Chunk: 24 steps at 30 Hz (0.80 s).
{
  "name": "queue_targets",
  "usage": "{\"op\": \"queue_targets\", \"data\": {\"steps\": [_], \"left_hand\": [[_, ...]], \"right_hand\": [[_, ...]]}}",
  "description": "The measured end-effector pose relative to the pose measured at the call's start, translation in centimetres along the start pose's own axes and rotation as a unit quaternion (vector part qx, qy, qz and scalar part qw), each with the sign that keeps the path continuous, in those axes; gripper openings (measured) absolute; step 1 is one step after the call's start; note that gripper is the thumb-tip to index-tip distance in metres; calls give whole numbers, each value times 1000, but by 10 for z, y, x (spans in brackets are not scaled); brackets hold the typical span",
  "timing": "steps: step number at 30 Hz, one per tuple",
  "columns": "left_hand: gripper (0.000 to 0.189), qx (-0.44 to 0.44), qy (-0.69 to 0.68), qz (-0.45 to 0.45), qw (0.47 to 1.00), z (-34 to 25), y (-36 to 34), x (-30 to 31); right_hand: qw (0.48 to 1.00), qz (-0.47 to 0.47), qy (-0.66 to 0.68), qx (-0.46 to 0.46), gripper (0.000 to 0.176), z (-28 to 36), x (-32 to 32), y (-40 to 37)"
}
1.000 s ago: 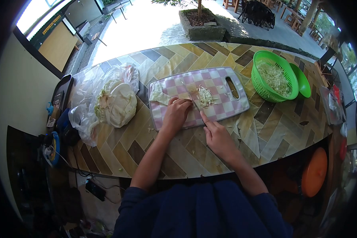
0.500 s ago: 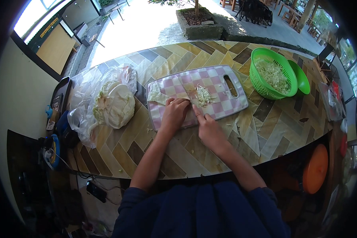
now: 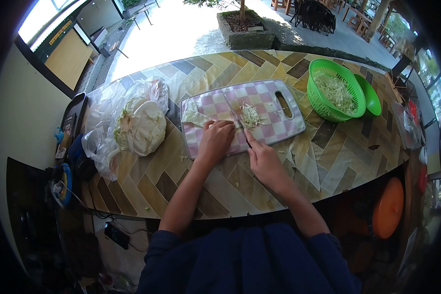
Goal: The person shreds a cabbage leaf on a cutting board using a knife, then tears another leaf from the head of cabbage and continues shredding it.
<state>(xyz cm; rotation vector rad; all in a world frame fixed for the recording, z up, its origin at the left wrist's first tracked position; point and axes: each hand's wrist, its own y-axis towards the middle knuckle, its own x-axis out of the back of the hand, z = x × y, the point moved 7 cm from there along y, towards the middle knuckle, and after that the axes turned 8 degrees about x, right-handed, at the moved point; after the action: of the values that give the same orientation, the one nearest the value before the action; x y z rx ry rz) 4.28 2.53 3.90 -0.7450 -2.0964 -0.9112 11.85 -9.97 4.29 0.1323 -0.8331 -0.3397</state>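
My right hand (image 3: 259,152) is closed round the handle of a knife (image 3: 233,110), whose blade points away from me over the chequered cutting board (image 3: 284,128). Just left of the blade, my left hand (image 3: 217,138) is closed over a piece of cabbage (image 3: 194,114), its fingertips curled on the near end. Part of that piece is hidden beneath the fingers. A small heap of shredded cabbage (image 3: 251,116) lies right of the blade, on the board.
At the left, a partly cut cabbage (image 3: 143,128) rests on a clear plastic bag (image 3: 100,147). A green basket (image 3: 323,105) of shredded cabbage stands at the right, beside a green bowl (image 3: 370,95). The table's near edge (image 3: 250,213) runs just before my body.
My right hand has drawn slightly back toward me and right, and the knife blade shows more plainly. My left hand stays on the cabbage piece.
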Motion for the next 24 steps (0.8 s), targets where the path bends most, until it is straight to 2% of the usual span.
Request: {"op": "queue_targets", "data": {"steps": [5,14,17,20,24], "left_hand": [[18,-9,1,20,1000,-5,0,5],[18,-9,-4,12,1000,2,1,2],[18,8,-9,-2,1000,3,3,0],[17,15,-27,-15,999,5,4,0],[17,18,-32,-35,999,7,8,-1]], "right_hand": [[998,36,-18,-42,55,7,-9,-9],[992,62,-89,-59,70,12,-24,-8],[991,79,-81,-76,69,5,-27,7],[996,42,-78,-34,68,-3,-28,16],[994,59,-78,-48,66,-12,-18,5]]}}
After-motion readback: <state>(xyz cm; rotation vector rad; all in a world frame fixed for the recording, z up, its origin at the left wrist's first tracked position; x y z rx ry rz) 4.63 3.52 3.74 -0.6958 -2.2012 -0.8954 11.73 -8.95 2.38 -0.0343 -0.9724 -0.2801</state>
